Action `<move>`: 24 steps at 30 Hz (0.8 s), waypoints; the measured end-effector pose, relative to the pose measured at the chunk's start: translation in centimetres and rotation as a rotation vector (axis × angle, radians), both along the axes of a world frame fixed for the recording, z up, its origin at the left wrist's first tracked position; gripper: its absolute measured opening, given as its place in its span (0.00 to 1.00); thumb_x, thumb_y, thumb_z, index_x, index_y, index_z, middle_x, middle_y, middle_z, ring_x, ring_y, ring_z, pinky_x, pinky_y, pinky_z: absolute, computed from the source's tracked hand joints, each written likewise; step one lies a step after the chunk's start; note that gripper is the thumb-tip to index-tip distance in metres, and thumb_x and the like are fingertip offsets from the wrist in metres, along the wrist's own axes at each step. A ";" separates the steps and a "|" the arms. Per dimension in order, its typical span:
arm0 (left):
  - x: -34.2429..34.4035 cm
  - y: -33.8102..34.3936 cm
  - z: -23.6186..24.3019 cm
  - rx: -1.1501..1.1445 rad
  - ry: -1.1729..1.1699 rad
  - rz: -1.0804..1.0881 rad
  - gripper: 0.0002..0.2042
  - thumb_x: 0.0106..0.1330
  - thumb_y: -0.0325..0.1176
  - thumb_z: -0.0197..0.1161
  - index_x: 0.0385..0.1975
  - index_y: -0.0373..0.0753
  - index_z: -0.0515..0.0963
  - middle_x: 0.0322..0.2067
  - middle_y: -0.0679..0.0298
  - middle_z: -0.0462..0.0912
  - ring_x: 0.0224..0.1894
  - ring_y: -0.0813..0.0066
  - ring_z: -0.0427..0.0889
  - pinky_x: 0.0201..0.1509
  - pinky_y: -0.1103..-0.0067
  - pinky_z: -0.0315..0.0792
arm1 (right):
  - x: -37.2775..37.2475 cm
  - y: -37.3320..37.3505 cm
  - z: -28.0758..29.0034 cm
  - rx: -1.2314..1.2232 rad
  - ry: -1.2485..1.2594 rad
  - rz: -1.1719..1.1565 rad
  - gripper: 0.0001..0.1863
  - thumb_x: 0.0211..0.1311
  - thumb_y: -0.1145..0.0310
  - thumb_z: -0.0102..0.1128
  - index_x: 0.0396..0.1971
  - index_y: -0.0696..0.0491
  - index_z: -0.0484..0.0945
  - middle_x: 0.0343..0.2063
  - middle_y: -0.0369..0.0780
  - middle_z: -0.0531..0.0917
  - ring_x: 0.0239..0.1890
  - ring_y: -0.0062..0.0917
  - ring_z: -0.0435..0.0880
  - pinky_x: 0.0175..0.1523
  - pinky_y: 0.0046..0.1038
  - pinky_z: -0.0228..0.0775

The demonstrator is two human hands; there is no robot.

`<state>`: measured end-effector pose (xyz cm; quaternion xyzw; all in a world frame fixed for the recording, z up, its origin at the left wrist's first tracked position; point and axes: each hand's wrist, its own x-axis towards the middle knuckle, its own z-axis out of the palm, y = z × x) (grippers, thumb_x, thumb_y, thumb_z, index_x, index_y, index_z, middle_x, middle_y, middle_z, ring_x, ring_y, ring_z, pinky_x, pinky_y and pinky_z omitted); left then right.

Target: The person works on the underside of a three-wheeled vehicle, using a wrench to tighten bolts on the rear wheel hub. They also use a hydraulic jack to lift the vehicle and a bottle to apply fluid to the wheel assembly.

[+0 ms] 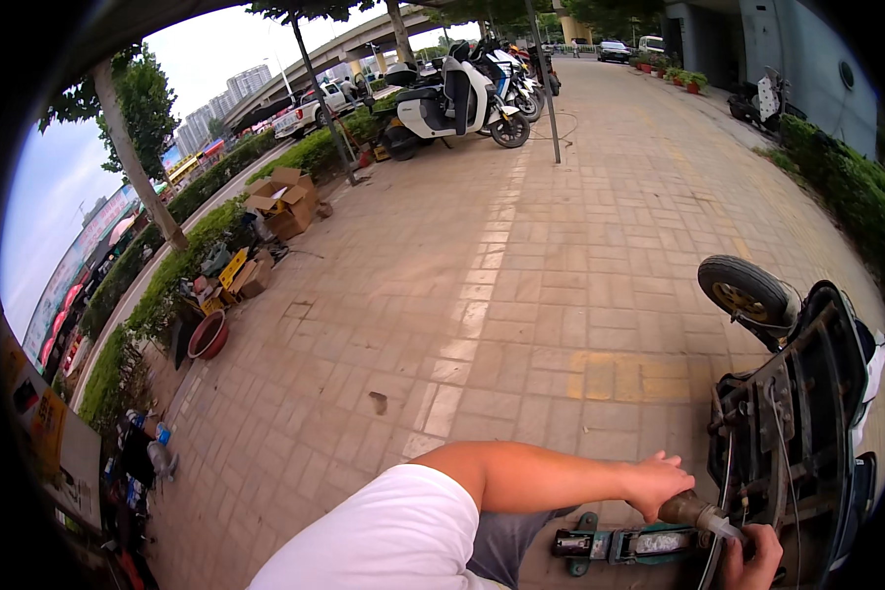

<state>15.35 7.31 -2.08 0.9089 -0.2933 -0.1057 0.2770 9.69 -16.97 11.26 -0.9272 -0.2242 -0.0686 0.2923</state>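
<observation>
My left hand (659, 484) reaches across from a white sleeve and is closed around a brown bottle-shaped thing (685, 508) with a pale, translucent narrow end (722, 528). That narrow end points down to the right, toward my right hand (754, 560). The fingers of my right hand are bent and pressed together by the tip; what they grip is hidden. Both hands are beside the exposed underside of a scooter (792, 433) tipped onto its side. A green jack (649, 544) lies on the paving just below my left hand.
The scooter's wheel (745, 291) sticks out toward the far side. Parked scooters (452, 103) stand farther off near a metal pole (544, 84). Along the left hedge are cardboard boxes (287, 205) and a reddish-brown basin (207, 336). Brick paving (383, 285) spreads between them.
</observation>
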 end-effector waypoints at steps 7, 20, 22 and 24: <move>-0.2 0.4 0.1 0.016 -0.016 -0.004 0.29 0.31 0.34 0.72 0.39 0.42 0.70 0.38 0.63 0.77 0.46 0.58 0.69 0.47 0.62 0.63 | -2.3 -2.8 2.0 -0.028 0.097 -0.119 0.09 0.59 0.76 0.58 0.40 0.59 0.78 0.26 0.45 0.78 0.28 0.26 0.76 0.34 0.29 0.69; -0.3 -0.1 0.9 -0.021 -0.015 -0.041 0.27 0.33 0.32 0.70 0.39 0.41 0.70 0.36 0.62 0.76 0.46 0.59 0.69 0.46 0.63 0.63 | -4.5 -4.3 5.7 -0.307 0.216 -0.131 0.08 0.60 0.74 0.53 0.38 0.59 0.76 0.31 0.50 0.77 0.35 0.46 0.75 0.43 0.37 0.67; -0.2 -0.1 0.8 -0.004 -0.024 -0.038 0.27 0.33 0.32 0.70 0.39 0.41 0.70 0.37 0.62 0.76 0.46 0.59 0.69 0.46 0.63 0.63 | -4.5 -3.8 5.8 -0.300 0.191 -0.141 0.09 0.60 0.73 0.54 0.38 0.59 0.76 0.31 0.50 0.77 0.36 0.45 0.75 0.44 0.37 0.67; -0.3 -0.2 0.6 0.005 -0.025 -0.032 0.27 0.33 0.32 0.70 0.39 0.41 0.70 0.37 0.62 0.76 0.46 0.59 0.69 0.47 0.63 0.63 | -4.6 -3.4 6.0 -0.298 0.199 -0.148 0.09 0.60 0.72 0.54 0.39 0.59 0.76 0.32 0.50 0.77 0.37 0.45 0.75 0.43 0.38 0.67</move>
